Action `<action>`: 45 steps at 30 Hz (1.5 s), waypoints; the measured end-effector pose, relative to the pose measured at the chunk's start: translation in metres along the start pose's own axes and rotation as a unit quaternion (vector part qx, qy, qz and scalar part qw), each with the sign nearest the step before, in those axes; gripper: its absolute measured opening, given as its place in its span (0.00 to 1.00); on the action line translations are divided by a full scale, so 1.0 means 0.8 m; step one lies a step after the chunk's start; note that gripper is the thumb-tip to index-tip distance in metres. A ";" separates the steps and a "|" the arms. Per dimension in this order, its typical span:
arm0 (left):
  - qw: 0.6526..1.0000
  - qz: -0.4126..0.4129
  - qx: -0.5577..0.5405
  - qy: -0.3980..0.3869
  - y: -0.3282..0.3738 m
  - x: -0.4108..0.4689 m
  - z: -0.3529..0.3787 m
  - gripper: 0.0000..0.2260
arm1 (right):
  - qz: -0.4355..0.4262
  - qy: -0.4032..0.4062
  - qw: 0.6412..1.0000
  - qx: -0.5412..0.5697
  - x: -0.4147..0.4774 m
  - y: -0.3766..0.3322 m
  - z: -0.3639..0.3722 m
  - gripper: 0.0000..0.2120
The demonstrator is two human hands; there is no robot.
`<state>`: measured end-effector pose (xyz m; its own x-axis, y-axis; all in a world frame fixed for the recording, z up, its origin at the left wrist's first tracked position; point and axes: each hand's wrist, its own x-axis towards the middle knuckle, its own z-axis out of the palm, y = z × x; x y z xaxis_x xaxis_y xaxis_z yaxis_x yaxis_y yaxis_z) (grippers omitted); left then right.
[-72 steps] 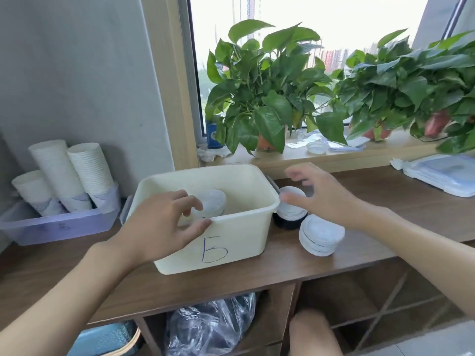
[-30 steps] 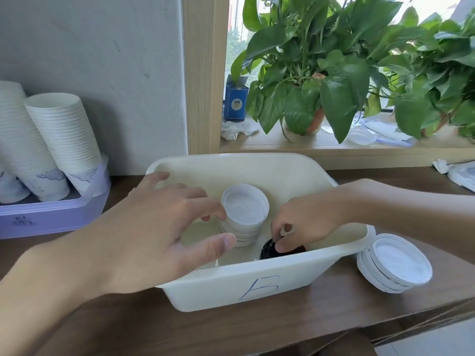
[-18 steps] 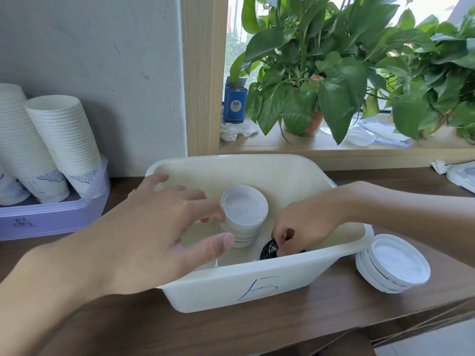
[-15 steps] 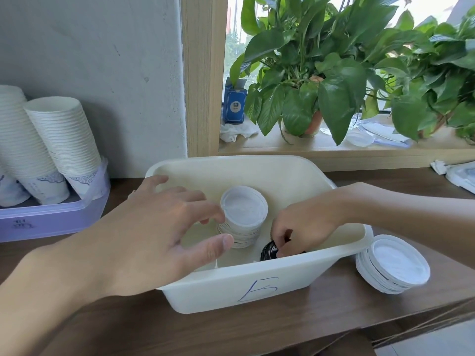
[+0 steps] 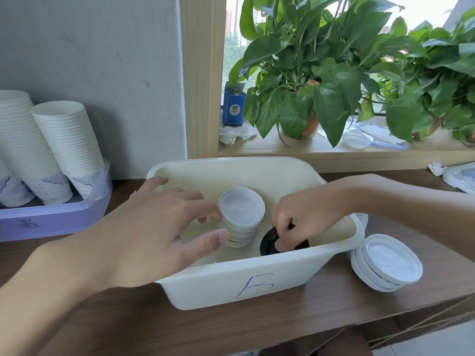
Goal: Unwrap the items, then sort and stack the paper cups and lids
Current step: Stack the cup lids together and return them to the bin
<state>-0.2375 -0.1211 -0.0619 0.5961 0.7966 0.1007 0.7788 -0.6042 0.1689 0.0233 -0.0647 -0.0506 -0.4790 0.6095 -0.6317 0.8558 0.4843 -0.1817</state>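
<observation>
A cream tub (image 5: 231,281) marked "B" stands on the wooden counter. Inside it is a stack of white lids (image 5: 241,217). My left hand (image 5: 159,227) hovers over the tub's left side, fingers spread, thumb and fingertips close beside that stack. My right hand (image 5: 300,217) reaches into the tub from the right and pinches a black lid (image 5: 268,244) low in the tub. A second stack of white lids (image 5: 388,265) lies on the counter right of the tub. Tall stacks of white paper cups (image 5: 69,147) stand in a purple tray at the left.
The purple tray (image 5: 48,219) sits against the grey wall. Potted plants (image 5: 321,80), a blue box (image 5: 234,104) and a crumpled tissue line the window sill behind the tub. Clear plastic packaging (image 5: 460,176) lies at the right edge. The counter's front edge runs just below the tub.
My right hand has carried lids from beside the tub into it and now pinches the black lid low inside. My left hand stays beside the white stack. The view has moved closer.
</observation>
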 end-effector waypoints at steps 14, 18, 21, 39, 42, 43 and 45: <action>0.997 -0.012 0.064 0.032 0.072 -0.015 -0.006 0.25 | -0.053 0.217 0.974 0.030 -0.087 -0.026 0.004 0.21; 0.994 -0.054 0.062 0.072 0.078 -0.019 0.002 0.28 | -0.065 0.309 0.946 0.077 -0.112 -0.036 0.014 0.09; 0.991 -0.081 0.048 0.092 0.074 -0.020 0.012 0.32 | -0.070 0.359 0.928 0.069 -0.121 -0.038 0.025 0.08; 0.957 -0.118 0.114 0.240 0.001 -0.025 0.040 0.30 | -0.010 0.498 0.866 0.049 -0.050 -0.040 0.035 0.24; 0.937 -0.127 0.180 0.272 -0.019 -0.025 0.048 0.27 | -0.020 0.506 0.860 0.065 -0.033 -0.040 0.027 0.25; 0.932 -0.148 0.192 0.269 -0.024 -0.025 0.048 0.28 | -0.024 0.507 0.859 0.070 -0.027 -0.040 0.024 0.26; 0.929 -0.185 0.187 0.260 -0.033 -0.023 0.046 0.31 | -0.033 0.510 0.856 0.081 -0.015 -0.041 0.018 0.26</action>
<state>-0.2621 -0.1206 -0.1046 0.1746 0.7960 0.5795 0.9831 -0.1741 -0.0571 0.0035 -0.0969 -0.0483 -0.3779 0.8550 0.3551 0.7966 0.4957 -0.3460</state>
